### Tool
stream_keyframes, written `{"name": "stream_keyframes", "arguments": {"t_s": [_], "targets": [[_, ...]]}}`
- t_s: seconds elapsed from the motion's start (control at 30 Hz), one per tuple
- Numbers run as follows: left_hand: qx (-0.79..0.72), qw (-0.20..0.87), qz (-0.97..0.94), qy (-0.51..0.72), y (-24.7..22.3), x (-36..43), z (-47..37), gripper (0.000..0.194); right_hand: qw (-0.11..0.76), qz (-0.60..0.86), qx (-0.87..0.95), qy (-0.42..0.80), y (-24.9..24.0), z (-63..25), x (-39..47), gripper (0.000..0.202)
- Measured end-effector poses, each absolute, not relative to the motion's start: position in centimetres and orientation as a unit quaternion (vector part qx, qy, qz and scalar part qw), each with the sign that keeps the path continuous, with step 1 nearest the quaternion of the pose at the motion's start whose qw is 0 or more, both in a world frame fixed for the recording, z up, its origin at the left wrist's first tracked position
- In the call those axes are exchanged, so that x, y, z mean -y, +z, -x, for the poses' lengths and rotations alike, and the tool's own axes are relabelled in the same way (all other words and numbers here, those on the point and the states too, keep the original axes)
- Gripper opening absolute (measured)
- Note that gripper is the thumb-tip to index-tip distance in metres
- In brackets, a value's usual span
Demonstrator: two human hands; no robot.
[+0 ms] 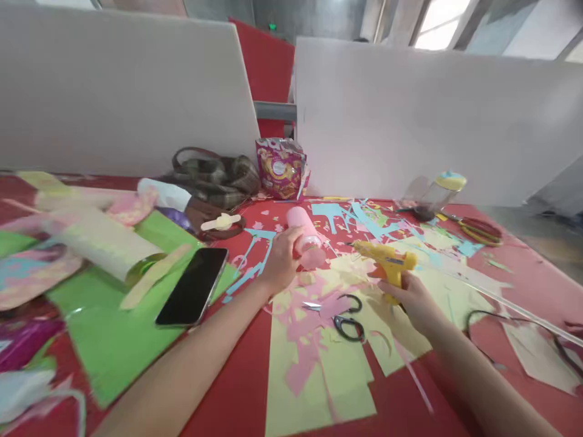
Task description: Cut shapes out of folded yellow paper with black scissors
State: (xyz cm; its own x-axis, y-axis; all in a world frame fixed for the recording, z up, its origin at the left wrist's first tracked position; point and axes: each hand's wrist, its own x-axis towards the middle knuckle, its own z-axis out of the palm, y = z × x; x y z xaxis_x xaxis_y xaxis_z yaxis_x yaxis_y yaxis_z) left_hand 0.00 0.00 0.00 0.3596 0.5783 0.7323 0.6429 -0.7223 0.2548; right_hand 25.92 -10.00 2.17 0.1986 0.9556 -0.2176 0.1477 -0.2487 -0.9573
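Fingers of my left hand (283, 260) are closed around a pink paper-covered tube (301, 222) that lies on the table. A round pink piece (313, 257) shows at the tube's near end; whether it is attached I cannot tell. My right hand (412, 297) grips the handle of a yellow hot glue gun (385, 255), its nozzle pointing left toward the tube and apart from it. Between my hands, black-handled scissors (348, 328) rest on pink scraps and pale yellow paper (319, 406).
Left are a smartphone (194, 285), a green sheet (122, 346) and a pale paper roll (104, 243). Behind stand a purple snack bag (282, 169) and a plaid bag (218, 176). Blue scraps (373, 221), a jar (439, 194) and a long clear stick (510, 300) lie right.
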Motion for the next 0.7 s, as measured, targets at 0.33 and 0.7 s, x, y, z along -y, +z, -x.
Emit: {"name": "stream_keyframes", "arguments": {"t_s": [0.33,0.7], "targets": [[0.315,0.076,0.897,-0.302,0.6,-0.4,0.3,0.034,0.401,0.59,0.608,0.348,2.6,-25.3,10.6,0.027],[0.252,0.026,0.949,-0.187,1.5,-0.8,0.8,0.046,0.285,0.454,0.832,0.143,3.8,-24.3,11.0,0.017]]}}
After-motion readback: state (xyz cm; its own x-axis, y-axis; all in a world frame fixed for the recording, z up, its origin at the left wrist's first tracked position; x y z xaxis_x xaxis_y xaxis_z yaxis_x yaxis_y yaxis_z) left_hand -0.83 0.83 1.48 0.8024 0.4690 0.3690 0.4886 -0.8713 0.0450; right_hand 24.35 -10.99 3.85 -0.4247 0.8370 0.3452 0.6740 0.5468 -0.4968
